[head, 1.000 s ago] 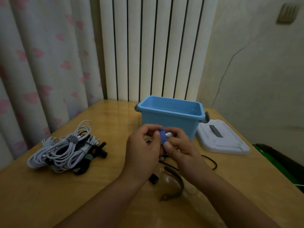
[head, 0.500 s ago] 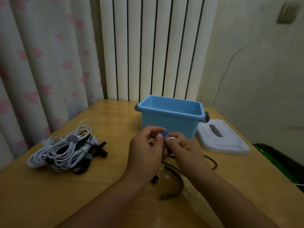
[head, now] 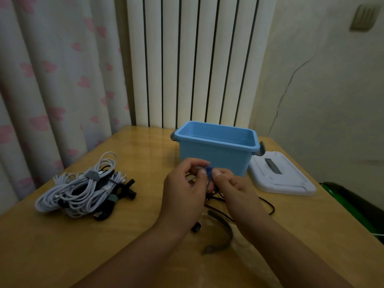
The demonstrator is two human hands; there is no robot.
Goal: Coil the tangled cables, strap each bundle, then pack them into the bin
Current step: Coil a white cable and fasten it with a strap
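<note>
Hands are meeting at 6 o'clock of the blue bin [head: 215, 156]. Left hand [head: 182, 196] and right hand [head: 234, 194] are both pinching a blue strap [head: 209, 172] around a black cable [head: 268, 206].

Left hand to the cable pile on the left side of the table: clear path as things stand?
Probably yes, once freed. The table between the left hand and the cable pile is bare, nothing blocks it. But both hands are busy: left and right hand pinch a blue strap on a black cable.
</note>
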